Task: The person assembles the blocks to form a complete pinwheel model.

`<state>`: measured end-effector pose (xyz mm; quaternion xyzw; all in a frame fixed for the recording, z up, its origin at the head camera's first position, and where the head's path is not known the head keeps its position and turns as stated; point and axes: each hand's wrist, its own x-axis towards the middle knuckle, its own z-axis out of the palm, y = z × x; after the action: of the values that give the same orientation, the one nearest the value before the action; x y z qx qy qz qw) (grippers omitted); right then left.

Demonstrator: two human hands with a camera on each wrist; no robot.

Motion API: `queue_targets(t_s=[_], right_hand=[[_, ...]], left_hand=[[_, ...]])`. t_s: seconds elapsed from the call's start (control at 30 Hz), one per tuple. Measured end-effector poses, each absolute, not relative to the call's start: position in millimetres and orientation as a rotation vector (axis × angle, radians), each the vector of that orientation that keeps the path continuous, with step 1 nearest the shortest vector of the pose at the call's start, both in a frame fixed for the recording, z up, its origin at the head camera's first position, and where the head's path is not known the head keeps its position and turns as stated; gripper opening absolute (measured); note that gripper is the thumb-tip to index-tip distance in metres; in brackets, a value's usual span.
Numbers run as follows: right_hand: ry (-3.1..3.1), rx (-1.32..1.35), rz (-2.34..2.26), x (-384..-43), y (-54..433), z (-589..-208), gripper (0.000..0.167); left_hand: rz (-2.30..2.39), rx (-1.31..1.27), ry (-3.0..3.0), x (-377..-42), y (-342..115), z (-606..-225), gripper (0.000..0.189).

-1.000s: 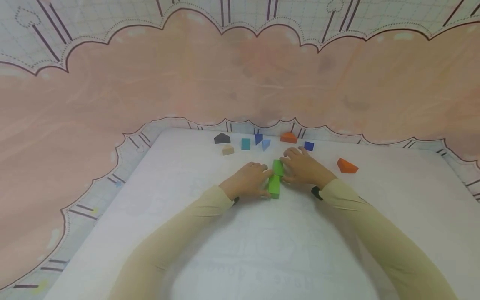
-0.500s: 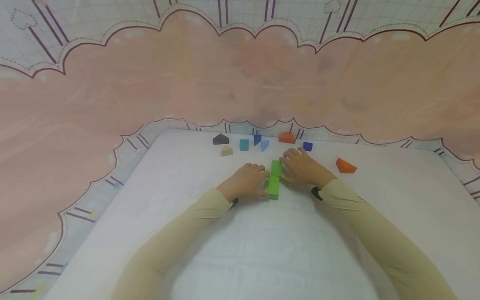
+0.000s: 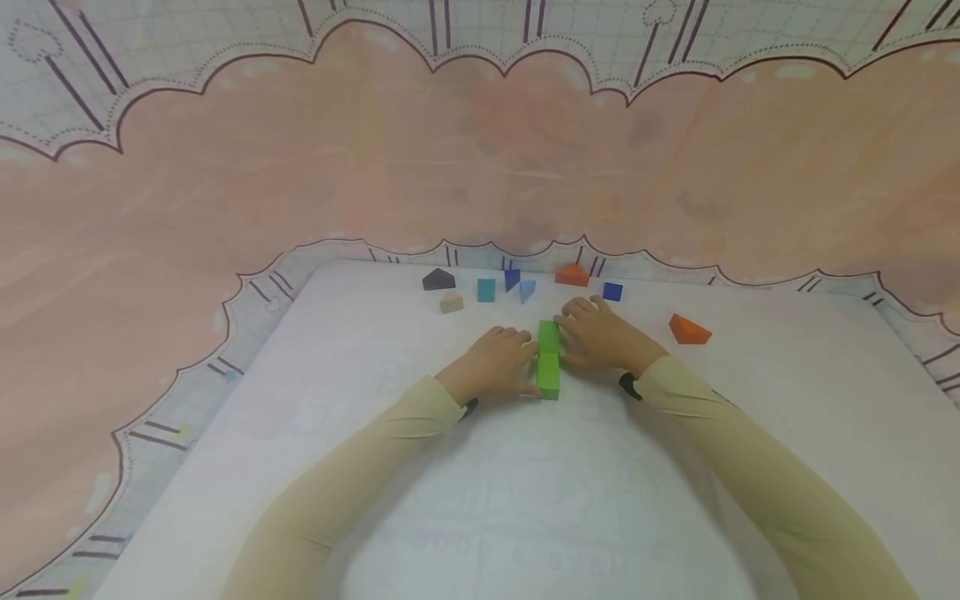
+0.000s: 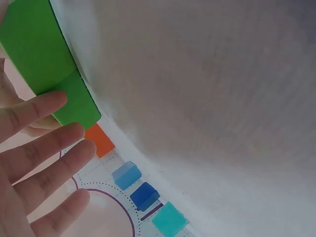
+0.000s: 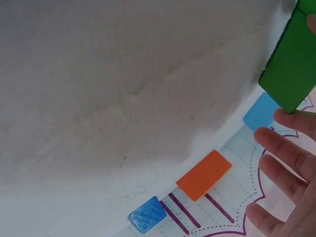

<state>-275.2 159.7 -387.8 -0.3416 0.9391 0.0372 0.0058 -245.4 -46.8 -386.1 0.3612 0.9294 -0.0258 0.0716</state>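
Note:
Two green rectangular blocks lie end to end on the white surface: the near block (image 3: 548, 375) and the far block (image 3: 549, 336). Their long sides are in line. From the left, my left hand (image 3: 491, 364) touches the near block, thumb by its near corner and index finger by the joint. The left wrist view shows spread, mostly straight fingers (image 4: 52, 143). My right hand (image 3: 602, 335) is at the far block's right side. In the right wrist view, its index finger (image 5: 296, 121) meets the green corner, and the other fingers are spread; the thumb is mostly out of frame.
Along the back lie a dark grey block (image 3: 438, 280), a beige block (image 3: 452, 302), a teal block (image 3: 486, 290), a dark blue wedge (image 3: 512, 279), a light blue wedge (image 3: 527, 290), an orange block (image 3: 572, 276) and a blue block (image 3: 612, 292). Another orange block (image 3: 690, 329) lies right.
The two green blocks stood slightly offset sideways, the far one to the right; now their sides line up. The hands stay beside them, and the head view shifts slightly.

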Motion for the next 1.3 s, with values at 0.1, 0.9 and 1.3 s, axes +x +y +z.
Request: queue_targets(t_s=[0.1,0.9,1.3], right_hand=[[2.931,-1.069,0.116,-275,159,-388,0.060],[2.916,-1.054,0.121,-270,154,-386,0.063],[2.924,-1.072,0.123,-265,155,-388,0.064]], left_hand=[[-0.061,1.086,2.789,-245,-46,-386,0.066],[-0.009,1.137,2.773,-241,-50,-385,0.062],[-0.016,1.175,2.746,-240,-54,-386,0.068]])
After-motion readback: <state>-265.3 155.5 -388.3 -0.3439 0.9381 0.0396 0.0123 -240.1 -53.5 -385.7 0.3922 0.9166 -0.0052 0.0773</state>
